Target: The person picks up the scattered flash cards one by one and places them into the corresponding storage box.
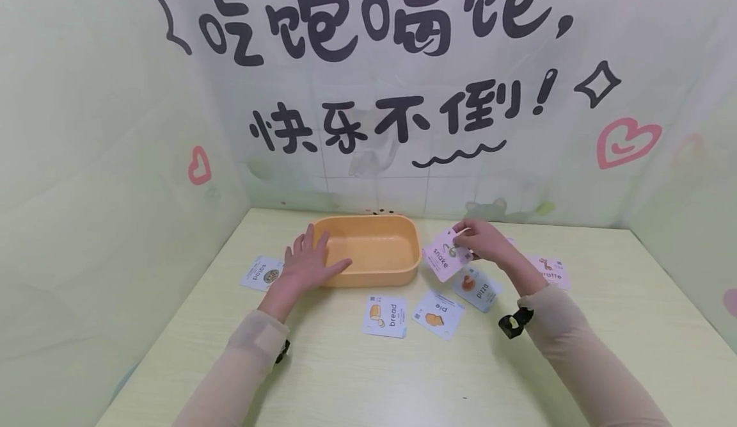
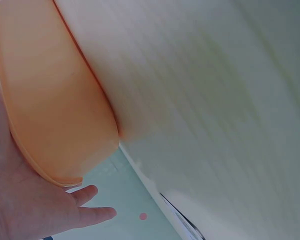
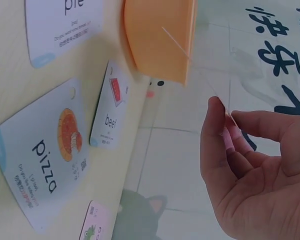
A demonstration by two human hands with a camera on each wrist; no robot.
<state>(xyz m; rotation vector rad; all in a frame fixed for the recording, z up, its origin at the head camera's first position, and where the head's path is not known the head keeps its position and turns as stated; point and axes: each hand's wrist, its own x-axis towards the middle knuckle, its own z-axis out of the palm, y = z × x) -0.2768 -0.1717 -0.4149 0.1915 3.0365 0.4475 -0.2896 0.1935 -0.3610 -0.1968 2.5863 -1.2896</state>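
Observation:
My right hand (image 1: 482, 240) pinches a pink snake card (image 1: 445, 255) between thumb and fingers, raised beside the right end of the orange bin (image 1: 368, 278). In the right wrist view the card shows edge-on from the right hand (image 3: 255, 170). My left hand (image 1: 305, 263) rests on the bin's left end with its fingers spread over the rim; the left wrist view has the left hand (image 2: 35, 205) along that rim. Below the snake card lie the pizza card (image 1: 479, 288) and the pie card (image 1: 439, 315).
A bread card (image 1: 384, 316) lies in front of the bin, and a salad card (image 1: 261, 272) to its left. The giraffe card (image 1: 551, 272) is at the right. A beef card (image 3: 110, 107) lies near the bin. A printed curtain (image 1: 368, 184) stands behind the table.

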